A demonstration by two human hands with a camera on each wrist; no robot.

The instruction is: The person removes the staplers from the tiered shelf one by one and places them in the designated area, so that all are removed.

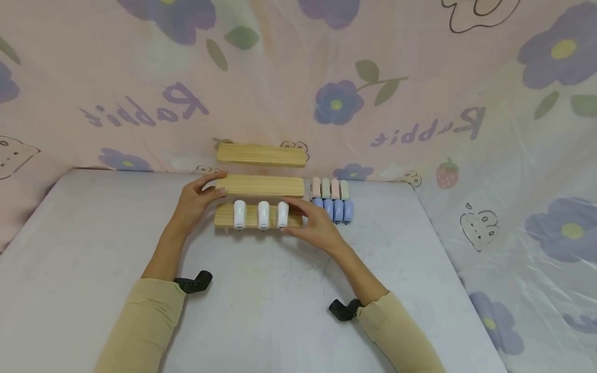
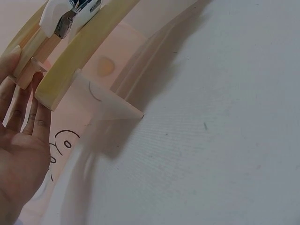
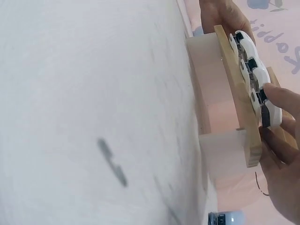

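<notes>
A stepped rack has three pale wooden tiers (image 1: 261,185) on translucent white supports (image 2: 105,101). My left hand (image 1: 191,204) grips the left end of its middle tier, thumb at the front and forefinger at the back. On the lowest tier (image 3: 234,84), three white mini staplers (image 1: 263,214) stand in a spaced row. At the right end of that row my right hand (image 1: 319,225) pinches the third white mini stapler (image 1: 282,214), with the thumb at its front and forefinger behind. In the left wrist view, fingers (image 2: 28,112) wrap under the tier ends.
Right of the rack stand two rows of mini staplers: pink and pale green ones (image 1: 330,189) behind, blue ones (image 1: 338,211) in front. A white-covered table (image 1: 261,311) lies below, backed by a flowered curtain (image 1: 280,77).
</notes>
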